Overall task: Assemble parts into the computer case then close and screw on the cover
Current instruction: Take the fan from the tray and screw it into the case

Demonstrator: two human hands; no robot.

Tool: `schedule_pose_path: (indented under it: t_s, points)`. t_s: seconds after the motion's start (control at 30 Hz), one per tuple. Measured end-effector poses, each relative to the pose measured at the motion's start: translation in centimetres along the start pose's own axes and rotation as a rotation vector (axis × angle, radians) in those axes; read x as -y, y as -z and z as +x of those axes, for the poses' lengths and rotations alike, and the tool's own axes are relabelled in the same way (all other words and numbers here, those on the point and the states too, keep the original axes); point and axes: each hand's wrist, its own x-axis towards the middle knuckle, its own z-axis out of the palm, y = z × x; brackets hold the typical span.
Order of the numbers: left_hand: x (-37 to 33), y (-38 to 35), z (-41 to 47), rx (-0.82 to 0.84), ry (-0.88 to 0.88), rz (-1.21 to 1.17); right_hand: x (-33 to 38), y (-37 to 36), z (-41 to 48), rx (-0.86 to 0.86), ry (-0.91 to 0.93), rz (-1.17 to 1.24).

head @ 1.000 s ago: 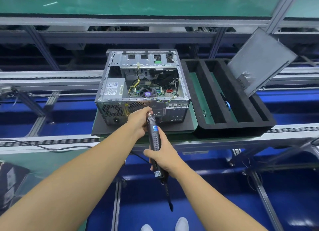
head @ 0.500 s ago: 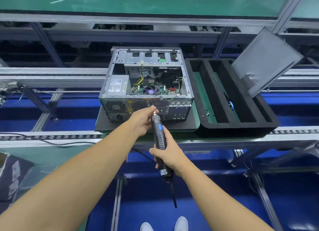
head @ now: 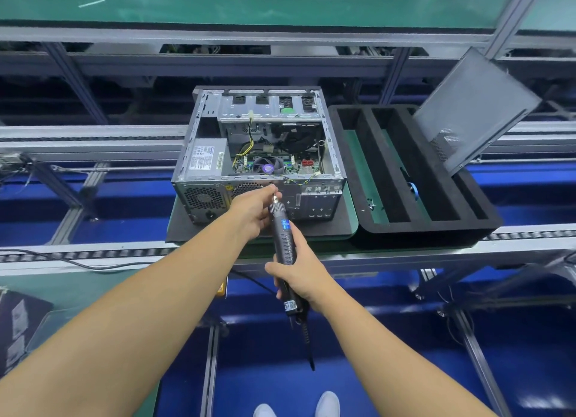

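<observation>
Right hand (head: 300, 278) grips the electric screwdriver (head: 283, 234); left hand (head: 251, 212) pinches its tip at the computer case (head: 318, 203) rear panel. Advise holding the tool square to the panel, with light pressure.

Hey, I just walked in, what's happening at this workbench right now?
A person is working on the opened grey metal computer case, which lies on its side. The right hand grips a black electric screwdriver with its tip at the case's rear panel, while the left hand pinches it near the tip to guide it. The dark mesh side cover stands tilted at the black foam tray on the right, not yet fitted.
</observation>
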Motion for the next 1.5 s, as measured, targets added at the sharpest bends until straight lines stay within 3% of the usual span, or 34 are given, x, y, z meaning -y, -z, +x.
schedule_pose_path:
  t_s: [0.3, 0.57, 0.67, 0.77, 0.87, 0.93, 1.03, 1.2, 1.5]
  points:
    - [0.3, 0.1, 0.9, -0.037, -0.013, -0.024, 0.5, -0.5, -0.1, -0.002, -0.006, 0.013]
    - [-0.1, 0.5, 0.7, -0.012, -0.06, 0.021, 0.8, -1.5, -0.2, -0.004, -0.028, 0.188]
    - [-0.9, 1.4, 0.0, -0.15, -0.265, 0.367, 1.0, -1.7, -0.1, -0.005, -0.047, 0.231]
    - [-2.5, 2.8, -0.4, -0.4, -0.702, 0.862, 1.1, -1.7, -0.2, -0.003, -0.064, 0.261]
    - [-5.5, 3.3, 0.1, -0.239, -0.946, 1.343, 1.4, -1.8, -0.3, 0.013, -0.082, 0.292]
    - [-7.5, 3.2, 0.8, -0.011, -0.834, 1.542, 1.6, -1.8, -0.3, 0.021, -0.094, 0.306]
    - [-8.4, 2.9, 1.2, 0.274, -0.618, 1.579, 1.9, -1.8, -0.4, 0.029, -0.111, 0.324]
    - [-7.6, 3.3, 2.2, 0.22, -0.716, 1.486, 2.0, -1.9, -0.5, 0.034, -0.115, 0.34]
    - [-6.9, 3.4, 3.2, 0.198, -0.71, 1.407, 1.9, -1.9, -0.3, 0.026, -0.109, 0.338]
